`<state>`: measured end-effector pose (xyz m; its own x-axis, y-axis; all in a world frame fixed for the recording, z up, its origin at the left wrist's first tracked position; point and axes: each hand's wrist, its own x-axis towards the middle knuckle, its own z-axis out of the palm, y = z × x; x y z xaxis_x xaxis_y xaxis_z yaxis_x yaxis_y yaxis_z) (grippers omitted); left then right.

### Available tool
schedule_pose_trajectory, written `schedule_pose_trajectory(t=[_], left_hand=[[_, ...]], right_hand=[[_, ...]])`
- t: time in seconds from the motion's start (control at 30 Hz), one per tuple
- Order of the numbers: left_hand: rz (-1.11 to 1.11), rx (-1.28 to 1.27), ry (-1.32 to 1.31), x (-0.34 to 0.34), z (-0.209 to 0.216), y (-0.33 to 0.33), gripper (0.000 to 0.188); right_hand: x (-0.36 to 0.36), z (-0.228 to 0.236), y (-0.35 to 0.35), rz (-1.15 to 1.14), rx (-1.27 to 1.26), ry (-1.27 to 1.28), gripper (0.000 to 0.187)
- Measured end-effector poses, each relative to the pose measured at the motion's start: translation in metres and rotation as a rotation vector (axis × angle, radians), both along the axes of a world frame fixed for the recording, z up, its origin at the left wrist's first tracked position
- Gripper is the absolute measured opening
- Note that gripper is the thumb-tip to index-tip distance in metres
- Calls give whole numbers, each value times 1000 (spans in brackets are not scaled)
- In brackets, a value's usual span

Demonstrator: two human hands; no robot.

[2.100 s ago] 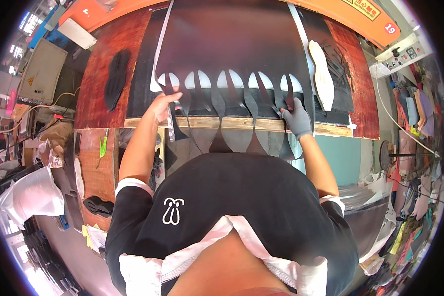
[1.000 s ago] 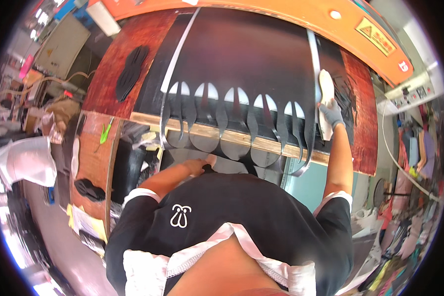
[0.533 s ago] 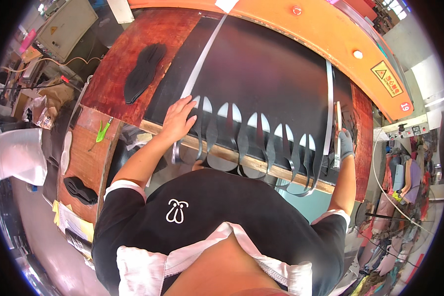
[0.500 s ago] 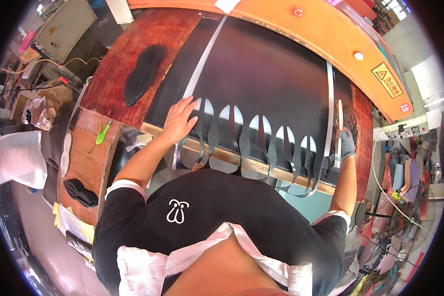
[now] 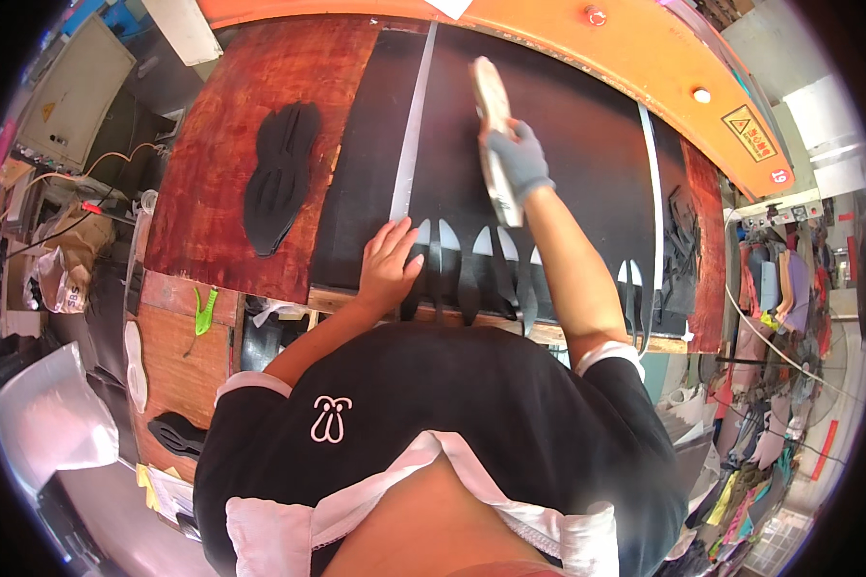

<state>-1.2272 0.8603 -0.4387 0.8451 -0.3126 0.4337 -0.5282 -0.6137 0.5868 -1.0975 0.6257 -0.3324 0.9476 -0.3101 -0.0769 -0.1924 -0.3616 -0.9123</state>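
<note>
My gloved right hand (image 5: 522, 159) grips a long, narrow, whitish cutting die (image 5: 492, 91) with a sole-like outline, above the middle of the black sheet (image 5: 558, 135). Bare and with its fingers spread, my left hand (image 5: 392, 260) lies flat on the sheet's near left part, beside the lower end of a pale strip (image 5: 416, 125). Along the sheet's near edge run several sole-shaped cut-outs (image 5: 481, 274), with thin strips between them hanging over a wooden edge. My right forearm covers some of these cut-outs.
Black insole-shaped pieces (image 5: 281, 178) lie stacked on the reddish board at left. An orange machine beam (image 5: 664, 67) with buttons spans the far side. Black scraps (image 5: 680, 240) lie at right. A side table (image 5: 188, 365) holds a green tool (image 5: 204, 310) and more black pieces (image 5: 176, 435).
My right hand has swung from the sheet's right side to its middle, bringing the cutting die along. My left hand stays flat near the left strip. The view has shifted slightly.
</note>
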Motion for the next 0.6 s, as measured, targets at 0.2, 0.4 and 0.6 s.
schedule_pose_trajectory(t=[0.2,0.4,0.6], left_hand=[[-24,-51,54,0,-2,2,41],[-52,-94,77,5,5,8,36],[-97,-394,261,94,14,18,26]], right_hand=[[25,-1,70,-69,-602,297,83],[30,-20,47,93,-564,276,76],[-43,-40,-15,401,-450,-34,89]])
